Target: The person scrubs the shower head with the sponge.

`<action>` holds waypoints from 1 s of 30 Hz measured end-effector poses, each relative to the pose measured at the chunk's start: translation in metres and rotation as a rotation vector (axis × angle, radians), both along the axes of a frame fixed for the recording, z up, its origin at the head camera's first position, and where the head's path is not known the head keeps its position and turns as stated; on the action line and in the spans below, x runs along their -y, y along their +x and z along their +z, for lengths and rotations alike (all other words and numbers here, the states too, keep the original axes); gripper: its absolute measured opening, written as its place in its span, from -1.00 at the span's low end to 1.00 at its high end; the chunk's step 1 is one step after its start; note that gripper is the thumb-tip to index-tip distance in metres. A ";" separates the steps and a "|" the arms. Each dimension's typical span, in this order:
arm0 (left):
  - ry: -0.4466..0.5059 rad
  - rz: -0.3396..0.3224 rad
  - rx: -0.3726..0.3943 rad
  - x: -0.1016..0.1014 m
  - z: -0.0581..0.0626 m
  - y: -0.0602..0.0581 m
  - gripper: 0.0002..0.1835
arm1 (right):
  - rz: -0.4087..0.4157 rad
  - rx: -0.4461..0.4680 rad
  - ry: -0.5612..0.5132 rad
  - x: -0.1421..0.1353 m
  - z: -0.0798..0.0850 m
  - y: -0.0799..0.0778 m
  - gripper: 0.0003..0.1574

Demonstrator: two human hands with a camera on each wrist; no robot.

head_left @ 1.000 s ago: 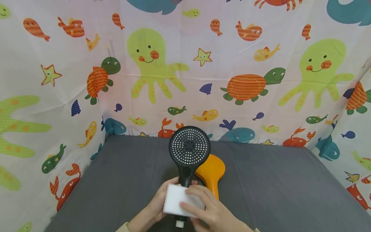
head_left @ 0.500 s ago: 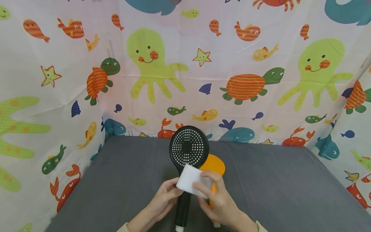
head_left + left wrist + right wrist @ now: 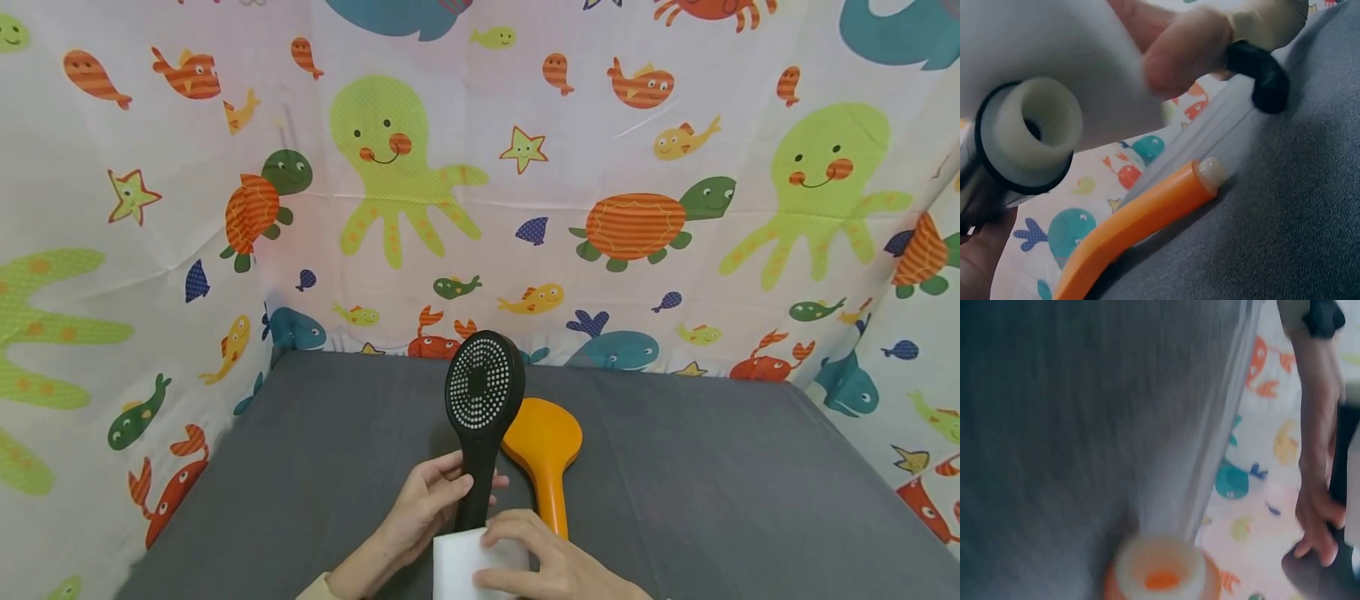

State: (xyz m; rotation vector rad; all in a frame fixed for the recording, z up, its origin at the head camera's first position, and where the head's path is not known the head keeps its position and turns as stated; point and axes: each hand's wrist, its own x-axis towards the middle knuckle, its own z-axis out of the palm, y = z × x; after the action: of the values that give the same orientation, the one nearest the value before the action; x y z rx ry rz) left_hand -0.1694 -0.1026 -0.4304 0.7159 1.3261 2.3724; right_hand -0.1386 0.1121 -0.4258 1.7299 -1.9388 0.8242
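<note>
My left hand (image 3: 420,510) grips a black shower head (image 3: 480,390) by its handle, the round face upright and turned slightly left, with rows of pale nozzles. My right hand (image 3: 555,560) holds a white sponge block (image 3: 459,565) against the lower handle, fingers spread over its front. The sponge hides the handle's bottom in the head view. From the left wrist, the shower head's white hollow end (image 3: 1063,112) sticks out beside the sponge. Part of the left hand (image 3: 1317,515) on the black handle shows in the right wrist view.
An orange shower head (image 3: 546,437) lies face down on the grey cloth (image 3: 712,492), just right of the black one. Its handle (image 3: 1138,215) ends in a pale connector. Behind and at both sides hangs a curtain (image 3: 480,275) printed with sea animals.
The sponge has gone up near the shower head's face, then down to the bottom of the handle. The left hand has turned the shower head's face leftward. The orange shower head has stayed put.
</note>
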 end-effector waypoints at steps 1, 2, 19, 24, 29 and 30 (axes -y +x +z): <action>0.004 -0.001 -0.015 0.000 0.000 0.001 -0.61 | -0.024 -0.020 -0.023 0.000 0.001 -0.004 -0.54; 0.009 -0.003 -0.022 0.000 0.001 0.001 -0.61 | -0.065 -0.041 -0.052 -0.001 0.003 -0.008 -0.56; 0.068 -0.075 -0.047 0.002 0.011 0.005 -0.62 | -0.178 -0.046 -0.049 0.007 0.007 -0.004 -0.53; 0.027 -0.047 0.038 0.004 0.014 0.004 -0.62 | -0.056 -0.052 0.142 0.004 0.007 0.009 -0.42; -0.011 -0.029 0.037 0.002 0.012 0.005 -0.67 | -0.137 -0.147 -0.007 0.004 0.012 -0.008 -0.54; -0.009 -0.027 0.028 0.001 0.012 0.006 -0.69 | -0.177 -0.165 -0.056 0.005 0.014 -0.012 -0.57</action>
State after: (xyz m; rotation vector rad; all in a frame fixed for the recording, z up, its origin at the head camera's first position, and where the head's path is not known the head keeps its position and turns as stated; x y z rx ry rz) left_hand -0.1637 -0.1039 -0.4185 0.6915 1.3068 2.3448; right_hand -0.1507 0.1072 -0.4116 1.5180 -1.9063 0.6451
